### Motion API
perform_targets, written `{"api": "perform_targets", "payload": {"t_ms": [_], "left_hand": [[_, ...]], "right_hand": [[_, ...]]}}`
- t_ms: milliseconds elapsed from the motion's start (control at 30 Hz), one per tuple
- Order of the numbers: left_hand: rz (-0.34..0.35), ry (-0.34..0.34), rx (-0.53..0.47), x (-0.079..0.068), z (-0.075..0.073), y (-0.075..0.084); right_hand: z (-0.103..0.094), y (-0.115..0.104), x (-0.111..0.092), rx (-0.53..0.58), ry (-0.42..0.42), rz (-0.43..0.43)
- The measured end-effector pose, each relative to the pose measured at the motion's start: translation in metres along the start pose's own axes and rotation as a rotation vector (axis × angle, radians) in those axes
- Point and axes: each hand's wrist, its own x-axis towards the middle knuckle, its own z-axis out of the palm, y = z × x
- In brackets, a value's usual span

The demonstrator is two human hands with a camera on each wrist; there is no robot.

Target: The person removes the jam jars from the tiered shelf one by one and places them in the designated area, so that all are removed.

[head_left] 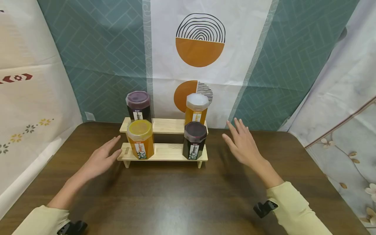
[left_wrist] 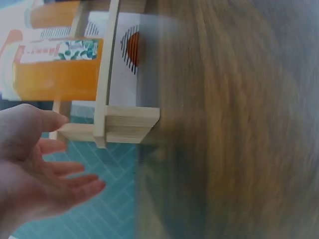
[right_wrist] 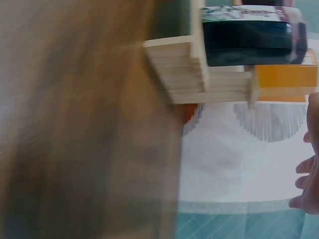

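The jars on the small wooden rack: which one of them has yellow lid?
The orange jar at the left end of the lower shelf. Among the others, one lid is whitish and two lids are purplish.

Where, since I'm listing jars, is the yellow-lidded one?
In the head view, the yellow-lidded jar stands at left on the lower shelf, nearest the left hand.

brown wood table (head_left: 173,199), teal-and-white backdrop (head_left: 199,73), floral cloth (head_left: 343,140) at right

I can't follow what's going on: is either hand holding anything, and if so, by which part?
Nothing is held: the left hand and right hand are both empty, beside the wooden rack.
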Motion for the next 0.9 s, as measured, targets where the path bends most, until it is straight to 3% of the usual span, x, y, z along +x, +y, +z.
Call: {"api": "perform_targets", "payload": {"t_ms": [167,367,633,900], "left_hand": [[-0.083,-0.053,-0.329,0.002,0.007,-0.011],[-0.151,-0.011,-0.615,0.007,0.019,-0.021],[-0.190,0.003,-0.738,0.009,0.029,-0.028],[-0.172,-0.010,-0.832,0.007,0.035,-0.031]], "right_hand": [[-0.009,-0.011,0.020,0.108,0.035,0.001],[-0.015,-0.030,0.041,0.203,0.028,0.021],[-0.022,-0.045,0.069,0.341,0.011,0.014],[-0.016,-0.056,0.093,0.703,-0.002,0.022]]}}
